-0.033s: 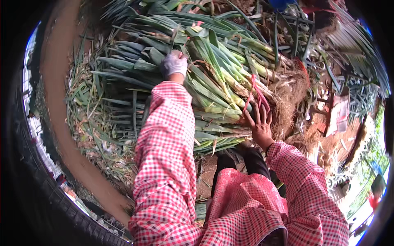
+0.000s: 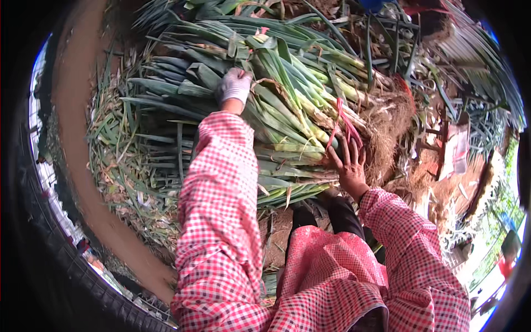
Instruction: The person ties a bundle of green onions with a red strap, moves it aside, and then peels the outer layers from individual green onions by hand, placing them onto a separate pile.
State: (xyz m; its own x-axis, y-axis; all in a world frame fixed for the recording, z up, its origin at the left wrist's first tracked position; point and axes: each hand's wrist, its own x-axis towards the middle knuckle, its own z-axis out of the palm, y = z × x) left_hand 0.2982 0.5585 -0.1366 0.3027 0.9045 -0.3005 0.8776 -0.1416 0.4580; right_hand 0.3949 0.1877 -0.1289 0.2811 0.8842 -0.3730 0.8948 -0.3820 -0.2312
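A large bundle of leeks (image 2: 287,105) lies in front of me, green leaves to the left and hairy pale roots (image 2: 384,135) to the right. A red tie (image 2: 347,123) goes round the stalks near the root end. My left hand (image 2: 234,87), in a whitish glove, is closed on the leaves at the upper left of the bundle. Bare, with its fingers spread, my right hand (image 2: 350,167) rests against the stalks just below the tie. More leeks (image 2: 287,191) lie under and beside the bundle, near my legs.
Trimmed leaf scraps (image 2: 119,149) litter the ground at left, beside a bare brown dirt strip (image 2: 77,160). Further leeks (image 2: 481,72) are heaped at upper right. A low rack with a pale sheet (image 2: 454,149) stands at right. Something blue (image 2: 377,5) shows at the top edge.
The view has shifted very slightly. Both hands stay in the same places on the leeks.
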